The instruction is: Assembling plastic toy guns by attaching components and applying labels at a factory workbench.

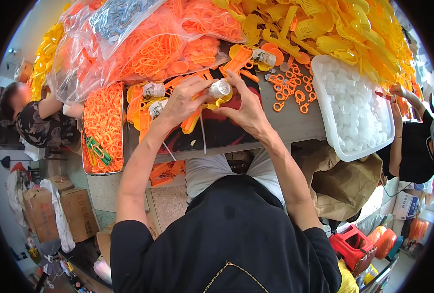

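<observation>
at upper centre, the left hand [181, 101] grasped a white cylinder [220, 88] against a yellow part [220, 103]; whether the right hand [248, 111], thumb and forefinger parted around them, gripped too could not be told. square, even pressure probably suited the pair. printing marked lower-left cartons [79, 212] and a lower-right box [405, 205].

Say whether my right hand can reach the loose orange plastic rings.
Probably yes: nothing visible stands between your right hand and the loose orange plastic rings to its right, though that hand is at the yellow plastic part.
</observation>
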Action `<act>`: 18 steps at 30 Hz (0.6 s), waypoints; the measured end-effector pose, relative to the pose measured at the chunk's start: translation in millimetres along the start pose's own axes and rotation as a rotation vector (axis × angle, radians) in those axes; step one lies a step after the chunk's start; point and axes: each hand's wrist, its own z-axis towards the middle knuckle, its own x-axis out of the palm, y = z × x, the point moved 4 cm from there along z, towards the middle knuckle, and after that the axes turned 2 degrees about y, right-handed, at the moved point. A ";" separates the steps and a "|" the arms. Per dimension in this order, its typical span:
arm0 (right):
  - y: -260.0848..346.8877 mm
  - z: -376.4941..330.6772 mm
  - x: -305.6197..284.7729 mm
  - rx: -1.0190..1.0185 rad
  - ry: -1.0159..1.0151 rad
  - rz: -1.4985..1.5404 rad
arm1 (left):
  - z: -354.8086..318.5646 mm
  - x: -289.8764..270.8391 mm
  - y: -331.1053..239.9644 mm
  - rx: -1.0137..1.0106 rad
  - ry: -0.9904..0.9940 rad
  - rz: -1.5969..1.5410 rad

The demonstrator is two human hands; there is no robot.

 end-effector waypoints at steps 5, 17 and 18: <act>10.2 3.1 7.1 -0.091 -0.029 -0.079 | -10.6 1.4 7.3 -0.075 -0.112 -0.158; 10.1 5.2 8.8 -0.032 -0.020 -0.054 | -12.4 -0.5 8.9 -0.072 -0.121 -0.158; 10.7 6.5 8.7 -0.032 -0.020 -0.054 | -12.0 0.0 8.3 -0.060 -0.121 -0.155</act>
